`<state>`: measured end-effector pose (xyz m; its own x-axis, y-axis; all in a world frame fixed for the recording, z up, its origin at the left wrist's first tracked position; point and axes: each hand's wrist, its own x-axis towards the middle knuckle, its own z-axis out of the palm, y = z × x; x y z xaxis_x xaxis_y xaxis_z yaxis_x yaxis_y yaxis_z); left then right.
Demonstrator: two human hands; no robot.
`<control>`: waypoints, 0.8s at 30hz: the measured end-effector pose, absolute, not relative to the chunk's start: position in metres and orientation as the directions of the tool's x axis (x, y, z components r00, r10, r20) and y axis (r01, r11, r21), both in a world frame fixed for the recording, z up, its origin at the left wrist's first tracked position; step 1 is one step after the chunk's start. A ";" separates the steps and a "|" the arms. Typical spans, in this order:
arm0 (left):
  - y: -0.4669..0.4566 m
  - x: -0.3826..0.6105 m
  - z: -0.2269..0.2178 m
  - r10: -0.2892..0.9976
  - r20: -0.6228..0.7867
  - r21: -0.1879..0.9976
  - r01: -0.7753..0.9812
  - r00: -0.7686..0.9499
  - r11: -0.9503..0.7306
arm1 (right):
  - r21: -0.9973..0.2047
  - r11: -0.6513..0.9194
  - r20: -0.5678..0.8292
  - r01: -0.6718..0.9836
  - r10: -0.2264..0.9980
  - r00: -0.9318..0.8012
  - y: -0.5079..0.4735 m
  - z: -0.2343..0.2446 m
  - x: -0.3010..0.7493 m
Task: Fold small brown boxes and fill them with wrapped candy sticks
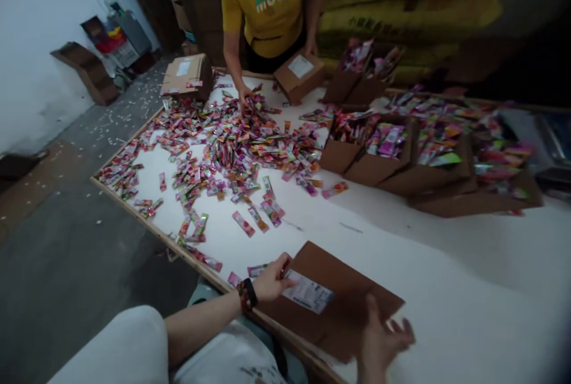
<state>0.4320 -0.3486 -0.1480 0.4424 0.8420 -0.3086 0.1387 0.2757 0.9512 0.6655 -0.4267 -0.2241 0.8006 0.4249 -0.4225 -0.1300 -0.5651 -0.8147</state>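
A brown cardboard carton (343,289) that looks flat lies at the near edge of the white table. A white printed label (308,291) is stuck on its left part. My left hand (270,280), with a dark band and beads at the wrist, pinches the carton's left edge beside the label. Over the carton's right end is my right hand (384,336), fingers spread and slightly blurred; whether it touches the cardboard I cannot tell. Small colourful sachets (243,223) lie loose just beyond the carton, and a few are close to my left hand.
A large sachet heap (236,140) covers the table's far left. Open boxes filled with sachets (388,143) stand along the far right. Across the table, a person in a yellow shirt (276,3) reaches into the heap and holds a labelled box (300,78). Another box (187,72) sits at the far corner.
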 end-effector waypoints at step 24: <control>-0.229 -0.092 -0.019 0.928 0.017 0.991 0.114 0.373 -0.064 | -0.988 0.037 -0.017 -0.153 0.941 0.337 -0.289 -0.075 0.184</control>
<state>-0.0924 -0.2287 -0.0186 0.3730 0.9277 0.0166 0.1143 -0.0637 0.9914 0.1839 -0.2887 -0.0747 0.3373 0.9413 -0.0167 -0.1528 0.0372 -0.9876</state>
